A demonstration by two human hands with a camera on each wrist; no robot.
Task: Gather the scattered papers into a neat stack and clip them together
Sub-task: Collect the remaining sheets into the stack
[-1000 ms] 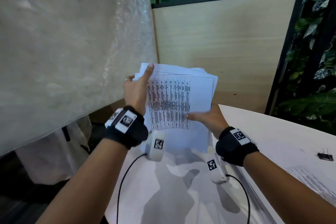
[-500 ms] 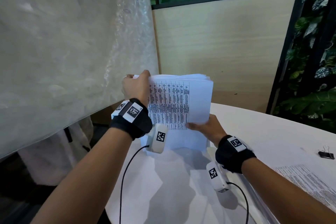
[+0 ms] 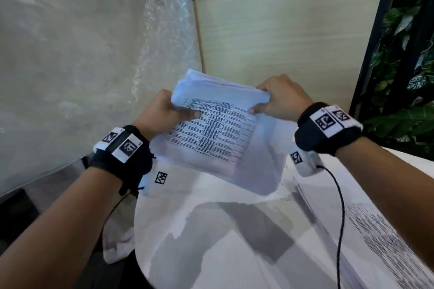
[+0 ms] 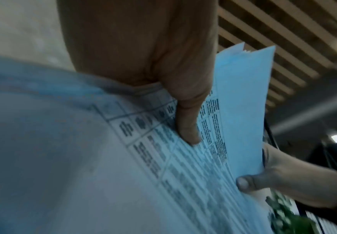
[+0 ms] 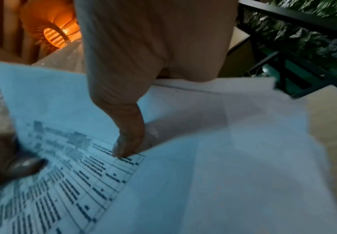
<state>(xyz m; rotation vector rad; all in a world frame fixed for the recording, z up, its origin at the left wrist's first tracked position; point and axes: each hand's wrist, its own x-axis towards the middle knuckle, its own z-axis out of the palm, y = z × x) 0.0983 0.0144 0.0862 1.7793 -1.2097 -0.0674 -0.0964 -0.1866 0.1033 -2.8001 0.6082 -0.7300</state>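
The stack of papers [image 3: 218, 138] is being held up in the air over the white table [image 3: 211, 241], tilted, its printed table sheet facing the head camera, far end pointing toward 12 o'clock. The left hand [image 3: 162, 115] is gripping the stack's far corner at about 10 o'clock, thumb pressing on the printed face and fingers curling behind; the left wrist view is showing that thumb flat on the grid. The right hand [image 3: 279, 98] is pinching the far edge at about 2 o'clock, thumb on top, the other fingers hidden behind the sheets. Both hands are closed on paper, not loose. The sheets are not lining up: the right wrist view is showing several edges fanning out and offset at the right side, and the near end is hanging free toward 6 o'clock. More printed sheets [image 3: 375, 241] are lying on the table at 4 o'clock, not yet gathered. No clip is showing in view now. Risk, as I am judging it: with only the far edge held, loose sheets could be slipping out of the hanging end, or the pinch could be creasing the corner; clipping now would be locking in a crooked stack and leaving the table sheets out.
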